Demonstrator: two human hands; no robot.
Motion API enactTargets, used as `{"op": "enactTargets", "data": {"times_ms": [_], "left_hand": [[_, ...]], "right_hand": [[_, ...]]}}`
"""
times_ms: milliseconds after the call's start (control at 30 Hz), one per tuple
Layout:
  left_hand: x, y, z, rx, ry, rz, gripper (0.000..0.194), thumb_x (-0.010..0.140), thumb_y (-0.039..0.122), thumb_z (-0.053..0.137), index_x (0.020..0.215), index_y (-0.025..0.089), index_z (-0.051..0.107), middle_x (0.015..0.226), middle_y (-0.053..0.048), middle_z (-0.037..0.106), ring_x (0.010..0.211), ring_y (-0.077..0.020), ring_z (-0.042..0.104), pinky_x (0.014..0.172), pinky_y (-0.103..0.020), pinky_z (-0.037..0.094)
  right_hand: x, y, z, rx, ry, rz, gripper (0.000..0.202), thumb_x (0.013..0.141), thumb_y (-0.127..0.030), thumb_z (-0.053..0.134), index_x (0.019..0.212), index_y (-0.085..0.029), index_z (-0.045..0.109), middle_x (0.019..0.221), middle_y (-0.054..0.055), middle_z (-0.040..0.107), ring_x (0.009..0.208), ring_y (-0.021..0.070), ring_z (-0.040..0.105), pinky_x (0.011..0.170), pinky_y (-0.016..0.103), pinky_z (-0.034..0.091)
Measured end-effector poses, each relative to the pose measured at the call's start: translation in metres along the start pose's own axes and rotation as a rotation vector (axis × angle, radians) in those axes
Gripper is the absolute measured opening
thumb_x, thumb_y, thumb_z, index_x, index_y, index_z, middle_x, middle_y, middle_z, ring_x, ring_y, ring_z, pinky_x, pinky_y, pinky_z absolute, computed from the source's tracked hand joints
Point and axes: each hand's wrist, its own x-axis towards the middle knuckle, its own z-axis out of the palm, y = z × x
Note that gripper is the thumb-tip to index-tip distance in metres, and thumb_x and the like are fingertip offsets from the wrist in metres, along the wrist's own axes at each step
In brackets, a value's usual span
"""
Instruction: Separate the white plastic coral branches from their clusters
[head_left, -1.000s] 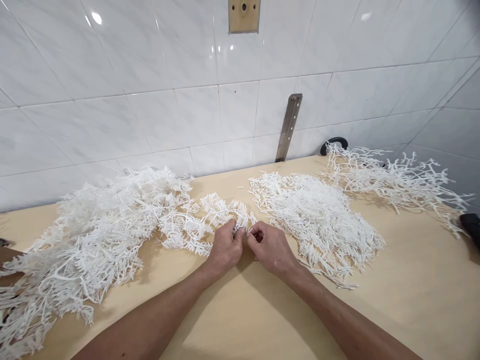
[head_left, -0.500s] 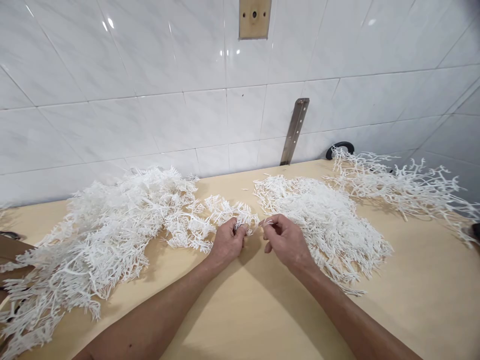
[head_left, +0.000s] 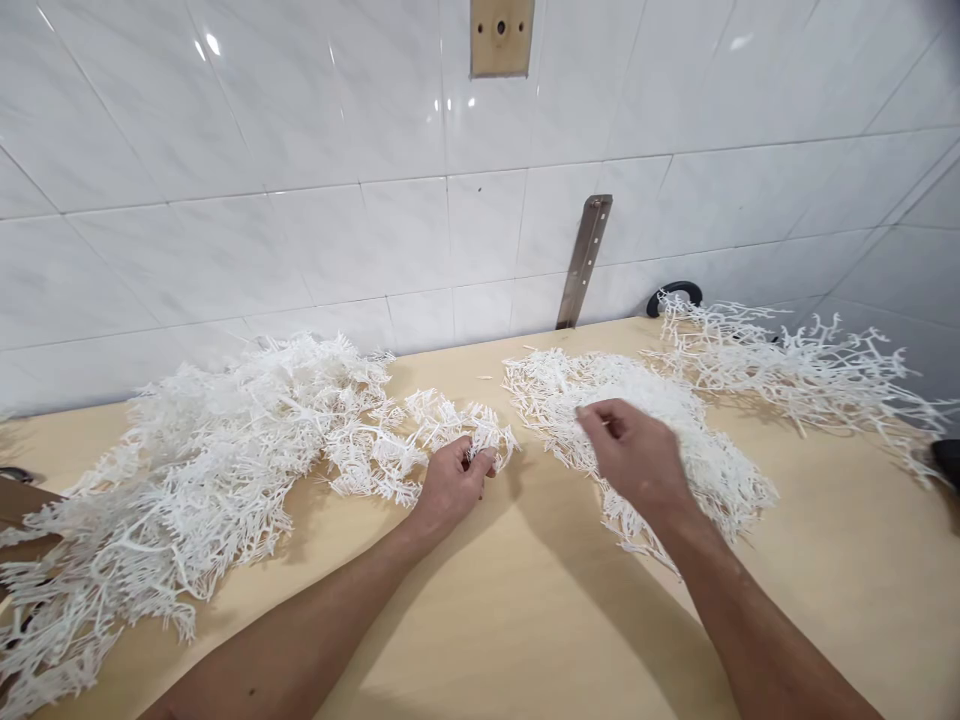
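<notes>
My left hand [head_left: 454, 485] is closed on a white branching sprig [head_left: 489, 432], thumb and fingers pinched at its near end. Off the sprig's left side, loose white sprigs run into a large tangled heap of white branched pieces [head_left: 247, 450]. Over a flatter pile of short thin white pieces [head_left: 637, 385] hovers my right hand [head_left: 637, 455], its fingers drawn together. Whether anything small sits between those fingertips is too hard to see.
Bare white branched stems [head_left: 795, 360] lie at the back right of the wooden table [head_left: 480, 620]. Behind them a black curved object [head_left: 675, 295] leans by the tiled wall. A metal bracket [head_left: 585, 262] stands upright at the table's back edge. Something brown [head_left: 26, 515] shows at far left.
My right hand has moved away from the left hand, to the right, and is now over the pile of short pieces. My left hand has stayed on the sprig.
</notes>
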Motion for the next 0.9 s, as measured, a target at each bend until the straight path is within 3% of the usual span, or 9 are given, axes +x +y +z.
{"op": "enactTargets", "data": {"times_ms": [67, 100, 200, 400, 733, 833, 900], "left_hand": [[0.0, -0.001, 0.0, 0.005, 0.006, 0.011, 0.033, 0.086, 0.045, 0.056, 0.065, 0.02, 0.055, 0.044, 0.005, 0.049, 0.04, -0.0104, 0.044, 0.045, -0.023, 0.034], [0.001, -0.001, 0.0, 0.01, 0.008, 0.017, 0.033, 0.086, 0.045, 0.056, 0.065, 0.02, 0.055, 0.044, 0.005, 0.049, 0.041, -0.0108, 0.045, 0.046, -0.023, 0.034], [0.003, -0.004, 0.002, 0.036, 0.006, 0.043, 0.031, 0.086, 0.043, 0.055, 0.065, 0.02, 0.052, 0.047, 0.004, 0.051, 0.044, -0.0117, 0.047, 0.047, -0.023, 0.035], [0.002, -0.006, 0.003, 0.097, -0.014, 0.078, 0.03, 0.086, 0.04, 0.054, 0.064, 0.02, 0.051, 0.049, 0.004, 0.052, 0.048, -0.0124, 0.049, 0.05, -0.024, 0.035], [0.001, -0.001, 0.002, 0.038, -0.001, 0.033, 0.034, 0.087, 0.046, 0.056, 0.067, 0.02, 0.052, 0.049, 0.004, 0.051, 0.047, -0.0119, 0.047, 0.05, -0.024, 0.036], [0.001, 0.0, 0.001, -0.001, -0.006, -0.013, 0.032, 0.087, 0.046, 0.055, 0.069, 0.02, 0.051, 0.048, 0.005, 0.05, 0.044, -0.0112, 0.045, 0.048, -0.024, 0.035], [0.002, 0.0, 0.002, -0.022, -0.008, -0.045, 0.031, 0.087, 0.046, 0.054, 0.069, 0.02, 0.051, 0.048, 0.005, 0.05, 0.042, -0.011, 0.045, 0.046, -0.024, 0.034]], "right_hand": [[-0.013, -0.011, 0.015, 0.141, -0.338, 0.011, 0.032, 0.086, -0.049, 0.057, 0.091, -0.02, 0.069, 0.07, 0.003, 0.068, 0.048, 0.0167, 0.059, 0.048, 0.029, 0.048], [-0.02, -0.015, 0.022, 0.194, -0.445, 0.013, 0.033, 0.086, -0.05, 0.059, 0.095, -0.02, 0.069, 0.073, 0.003, 0.069, 0.044, 0.0146, 0.057, 0.043, 0.028, 0.046], [-0.032, -0.022, 0.038, 0.251, -0.56, 0.01, 0.031, 0.087, -0.047, 0.059, 0.096, -0.02, 0.069, 0.08, 0.002, 0.072, 0.038, 0.0105, 0.056, 0.041, 0.025, 0.047], [-0.035, -0.024, 0.044, 0.273, -0.569, 0.097, 0.024, 0.086, -0.041, 0.06, 0.086, -0.019, 0.07, 0.066, -0.002, 0.068, 0.038, 0.0102, 0.057, 0.041, 0.023, 0.047], [-0.037, -0.022, 0.047, 0.316, -0.537, 0.082, 0.021, 0.086, -0.037, 0.057, 0.075, -0.02, 0.063, 0.054, -0.005, 0.057, 0.037, 0.012, 0.058, 0.042, 0.022, 0.045], [-0.039, -0.02, 0.051, 0.314, -0.507, 0.021, 0.02, 0.088, -0.037, 0.056, 0.078, -0.021, 0.062, 0.055, -0.005, 0.057, 0.038, 0.0117, 0.055, 0.043, 0.023, 0.044], [-0.04, -0.018, 0.053, 0.275, -0.445, -0.093, 0.018, 0.09, -0.034, 0.055, 0.079, -0.021, 0.062, 0.061, -0.003, 0.06, 0.043, 0.0117, 0.055, 0.047, 0.024, 0.043]]}}
